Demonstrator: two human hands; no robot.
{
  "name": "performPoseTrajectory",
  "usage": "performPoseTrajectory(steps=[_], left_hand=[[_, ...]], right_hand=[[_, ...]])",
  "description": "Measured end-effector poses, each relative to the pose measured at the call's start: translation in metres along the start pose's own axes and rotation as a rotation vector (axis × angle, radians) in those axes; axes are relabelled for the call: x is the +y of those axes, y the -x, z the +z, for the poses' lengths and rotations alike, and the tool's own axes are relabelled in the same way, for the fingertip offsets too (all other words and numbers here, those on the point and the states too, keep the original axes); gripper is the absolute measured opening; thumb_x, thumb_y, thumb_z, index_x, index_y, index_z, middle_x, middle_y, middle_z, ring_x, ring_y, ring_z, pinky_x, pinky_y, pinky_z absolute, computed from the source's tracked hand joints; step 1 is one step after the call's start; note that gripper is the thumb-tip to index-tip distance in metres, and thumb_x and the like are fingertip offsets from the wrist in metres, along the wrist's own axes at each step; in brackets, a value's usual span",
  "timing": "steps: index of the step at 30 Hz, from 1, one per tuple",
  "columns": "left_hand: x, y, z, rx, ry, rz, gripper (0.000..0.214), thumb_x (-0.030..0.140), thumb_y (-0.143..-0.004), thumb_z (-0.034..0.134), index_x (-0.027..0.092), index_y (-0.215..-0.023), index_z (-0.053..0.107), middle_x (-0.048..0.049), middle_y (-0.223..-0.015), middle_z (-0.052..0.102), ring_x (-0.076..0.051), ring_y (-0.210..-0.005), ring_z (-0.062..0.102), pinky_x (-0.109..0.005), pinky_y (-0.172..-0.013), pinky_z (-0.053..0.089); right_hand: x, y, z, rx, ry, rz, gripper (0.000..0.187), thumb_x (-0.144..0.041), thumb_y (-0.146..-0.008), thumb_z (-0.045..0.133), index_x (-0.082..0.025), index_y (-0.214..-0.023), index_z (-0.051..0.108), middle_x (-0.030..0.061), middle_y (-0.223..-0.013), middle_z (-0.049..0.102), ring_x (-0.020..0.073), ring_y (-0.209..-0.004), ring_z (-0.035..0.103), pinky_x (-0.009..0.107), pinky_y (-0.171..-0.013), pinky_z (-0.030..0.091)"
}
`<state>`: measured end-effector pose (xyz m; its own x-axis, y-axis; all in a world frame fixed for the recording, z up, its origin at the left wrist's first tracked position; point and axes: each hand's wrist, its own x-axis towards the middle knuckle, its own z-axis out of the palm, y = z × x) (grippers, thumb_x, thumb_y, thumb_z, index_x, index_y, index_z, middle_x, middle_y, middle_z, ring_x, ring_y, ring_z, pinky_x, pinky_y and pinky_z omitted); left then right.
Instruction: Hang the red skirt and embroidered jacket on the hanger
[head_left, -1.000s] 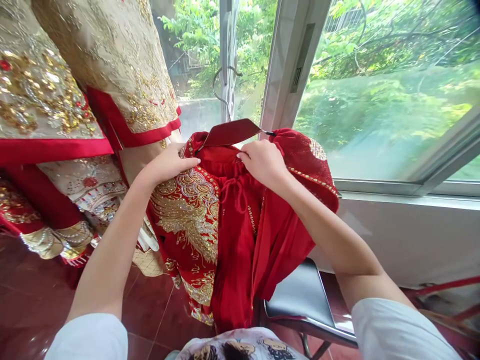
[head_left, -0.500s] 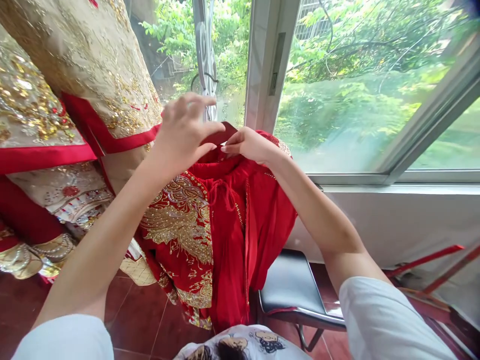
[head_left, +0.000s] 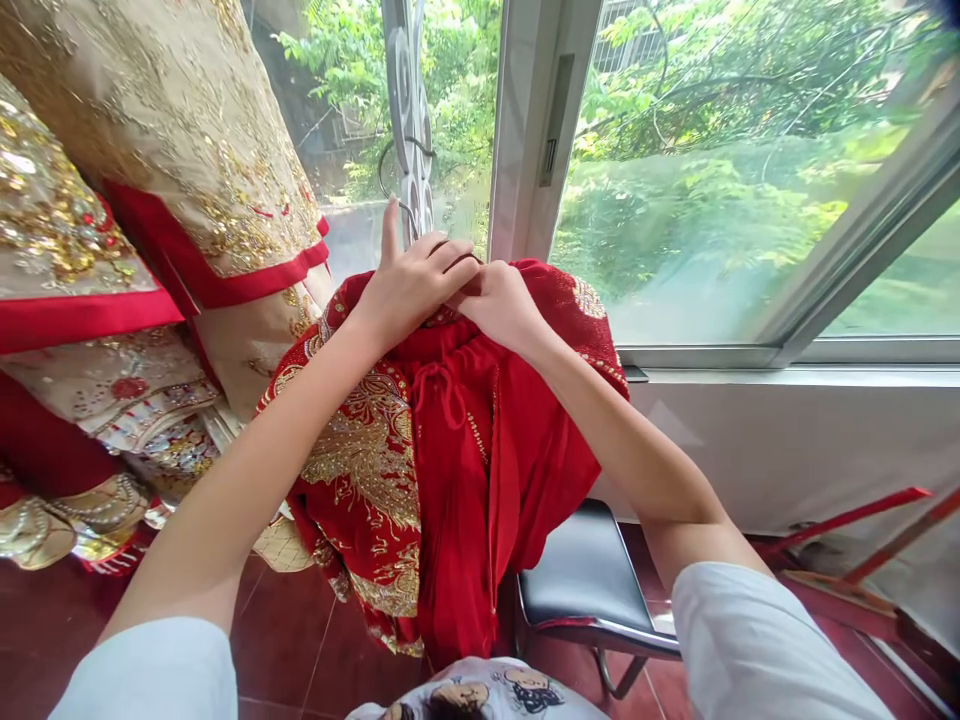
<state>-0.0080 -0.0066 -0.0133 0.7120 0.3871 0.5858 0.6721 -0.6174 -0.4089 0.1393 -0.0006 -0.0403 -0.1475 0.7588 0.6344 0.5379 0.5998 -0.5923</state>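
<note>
A red embroidered jacket (head_left: 360, 470) with gold beadwork hangs upright in front of me. Between its front edges is a pleated red skirt (head_left: 457, 500) with a tied bow (head_left: 442, 390) at the waist. My left hand (head_left: 420, 285) lies over the jacket's neckline, fingers stretched out and thumb raised. Beside it, my right hand (head_left: 502, 305) is closed at the collar, its fingertips partly hidden behind the left fingers. A thin hanger hook (head_left: 409, 212) shows just above my left hand. The rest of the hanger is out of sight inside the clothes.
Cream and gold embroidered garments (head_left: 217, 160) with red trim hang close on the left. Behind the jacket are a white window grille (head_left: 412, 130) and a sliding window frame (head_left: 525, 130). A black-seated chair (head_left: 585, 570) stands low right, with red bars (head_left: 847, 525) beyond it.
My left hand has come down and right from above the collar onto the neckline, against my right hand. The jacket's shoulders now spread wider on both sides.
</note>
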Motion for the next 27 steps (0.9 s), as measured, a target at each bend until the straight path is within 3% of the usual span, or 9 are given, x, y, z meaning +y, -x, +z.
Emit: performPoseTrajectory(steps=[7, 11, 13, 17, 20, 23, 27], left_hand=[[0.001, -0.003, 0.008, 0.079, 0.019, -0.073, 0.036, 0.013, -0.084, 0.042, 0.026, -0.110, 0.063, -0.0075, -0.128, 0.059, -0.024, -0.117, 0.053, -0.056, -0.113, 0.025], [0.006, -0.003, 0.006, 0.060, -0.021, -0.125, 0.040, 0.010, -0.084, 0.037, 0.029, -0.107, 0.064, -0.0052, -0.125, 0.060, -0.024, -0.113, 0.054, -0.055, -0.114, 0.021], [0.011, -0.006, 0.005, 0.060, -0.051, -0.188, 0.048, 0.007, -0.083, 0.033, 0.029, -0.115, 0.061, -0.0053, -0.117, 0.062, -0.023, -0.106, 0.057, -0.055, -0.114, 0.019], [0.021, -0.024, 0.007, 0.088, -0.132, -0.258, 0.070, 0.003, -0.079, 0.026, 0.030, -0.142, 0.042, -0.0042, -0.104, 0.062, -0.020, -0.091, 0.061, -0.055, -0.116, 0.013], [0.023, -0.041, 0.010, 0.025, -0.068, -0.260, 0.072, 0.006, -0.080, 0.032, 0.027, -0.148, 0.032, -0.0044, -0.091, 0.064, -0.020, -0.092, 0.059, -0.048, -0.110, 0.027], [0.022, -0.052, 0.010, -0.094, -0.016, -0.307, 0.063, 0.009, -0.078, 0.041, 0.020, -0.140, 0.047, -0.0101, -0.088, 0.065, -0.025, -0.092, 0.059, -0.041, -0.089, 0.042], [0.022, -0.056, 0.005, -0.130, -0.008, -0.384, 0.039, 0.012, -0.074, 0.051, 0.016, -0.109, 0.067, -0.0115, -0.092, 0.064, -0.027, -0.094, 0.059, -0.039, -0.082, 0.044]], right_hand=[[-0.006, 0.019, -0.003, 0.078, 0.241, -0.087, 0.013, -0.023, -0.082, 0.055, -0.017, -0.071, 0.058, 0.0038, -0.071, 0.061, 0.0152, -0.067, 0.053, 0.030, -0.065, 0.039], [-0.001, 0.027, -0.036, 0.327, 0.229, -0.065, 0.019, -0.031, -0.089, 0.047, -0.021, -0.092, 0.063, 0.0082, -0.090, 0.065, 0.0208, -0.089, 0.059, 0.033, -0.073, 0.043], [0.008, 0.024, -0.054, 0.383, 0.250, -0.046, 0.023, -0.034, -0.089, 0.048, -0.022, -0.103, 0.062, 0.0100, -0.099, 0.065, 0.0229, -0.096, 0.059, 0.035, -0.076, 0.044], [0.024, 0.018, -0.069, 0.200, 0.302, -0.016, 0.023, -0.035, -0.085, 0.055, -0.018, -0.095, 0.066, 0.0100, -0.089, 0.067, 0.0220, -0.084, 0.060, 0.037, -0.078, 0.045], [0.022, 0.016, -0.070, 0.148, 0.339, -0.008, 0.021, -0.035, -0.082, 0.058, -0.016, -0.082, 0.069, 0.0093, -0.078, 0.065, 0.0205, -0.078, 0.058, 0.037, -0.077, 0.045], [0.020, 0.005, -0.079, 0.065, 0.319, 0.028, 0.019, -0.030, -0.080, 0.058, -0.015, -0.075, 0.069, 0.0076, -0.066, 0.060, 0.0179, -0.070, 0.054, 0.034, -0.067, 0.044], [0.033, -0.031, -0.089, -0.281, 0.209, 0.104, 0.015, -0.027, -0.074, 0.064, -0.015, -0.067, 0.069, 0.0024, -0.056, 0.055, 0.0115, -0.055, 0.046, 0.028, -0.053, 0.038]])
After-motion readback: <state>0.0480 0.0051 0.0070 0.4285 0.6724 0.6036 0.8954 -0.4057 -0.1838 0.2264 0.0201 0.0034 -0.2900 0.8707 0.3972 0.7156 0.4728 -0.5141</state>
